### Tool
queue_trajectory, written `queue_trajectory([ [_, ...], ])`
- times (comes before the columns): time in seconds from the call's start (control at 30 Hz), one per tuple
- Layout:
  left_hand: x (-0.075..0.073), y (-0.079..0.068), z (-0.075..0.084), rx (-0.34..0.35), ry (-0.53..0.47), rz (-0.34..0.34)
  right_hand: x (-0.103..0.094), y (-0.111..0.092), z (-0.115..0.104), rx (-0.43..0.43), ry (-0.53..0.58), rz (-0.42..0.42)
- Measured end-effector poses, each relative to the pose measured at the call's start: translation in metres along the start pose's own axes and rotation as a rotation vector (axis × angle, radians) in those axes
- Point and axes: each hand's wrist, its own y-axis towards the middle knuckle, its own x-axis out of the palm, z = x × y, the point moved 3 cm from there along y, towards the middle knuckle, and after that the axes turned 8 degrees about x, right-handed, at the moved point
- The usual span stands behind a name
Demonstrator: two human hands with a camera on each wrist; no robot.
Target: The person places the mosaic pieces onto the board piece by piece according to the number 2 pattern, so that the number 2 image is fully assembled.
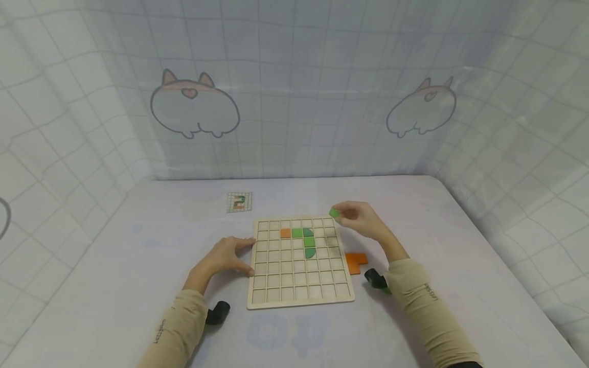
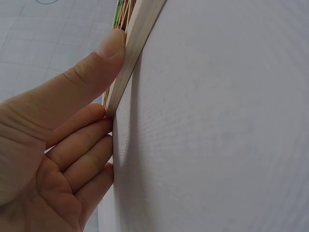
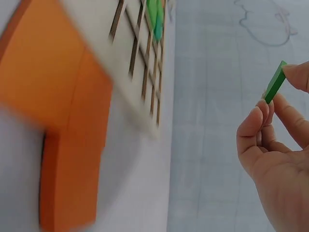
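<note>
White cloth-like tabletop spreads under my forearms, faintly printed in places. On it lies a pale wooden square board divided into cells, with a flat orange angular piece just beside its right edge. My left hand spans the board's left edge, thumb and forefinger well apart, thumb resting on the rim, seemingly to steady it.

Toward the board's far side sit an orange square tile, two light green square tiles and two dark green rounded tiles. My right hand, wrist bent inward, pinches a small bright green block between thumb and fingertips, tilted, near the far right corner. I judge this as mid-placement; the next move calls for turning the block flat and matching it to a cell.

Beyond lies a small gridded card, perhaps my pattern, then a pale checked curtain.
</note>
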Motion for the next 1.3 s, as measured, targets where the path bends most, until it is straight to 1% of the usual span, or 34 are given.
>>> queue_trajectory([
  [0.2,-0.001,0.0,0.001,-0.015,0.001,0.003,0.017,0.014,0.012,-0.008,0.025,-0.02],
  [0.4,-0.001,0.001,0.0,0.003,0.021,0.002,0.033,0.021,0.009,-0.041,0.062,-0.054],
  [0.6,-0.002,0.0,0.001,0.003,0.014,-0.001,0.047,0.024,0.005,-0.04,0.03,-0.097],
  [0.7,-0.001,0.0,0.001,-0.002,0.009,-0.001,0.053,0.026,0.002,-0.054,0.032,-0.132],
  [0.87,-0.001,-0.001,0.001,0.007,0.014,0.006,0.068,0.03,0.002,-0.105,0.032,-0.213],
  [0.97,-0.001,-0.001,0.001,0.01,0.008,0.007,0.078,0.03,0.003,-0.098,0.005,-0.27],
  [1.1,-0.001,-0.001,0.001,0.017,0.011,0.005,0.089,0.028,0.005,-0.052,-0.083,-0.33],
  [1.2,0.0,-0.001,0.001,0.018,0.019,0.004,0.095,0.026,0.006,-0.033,-0.179,-0.365],
  [1.3,0.0,-0.001,0.001,0.017,0.021,0.005,0.1,0.025,0.005,-0.059,-0.282,-0.423],
])
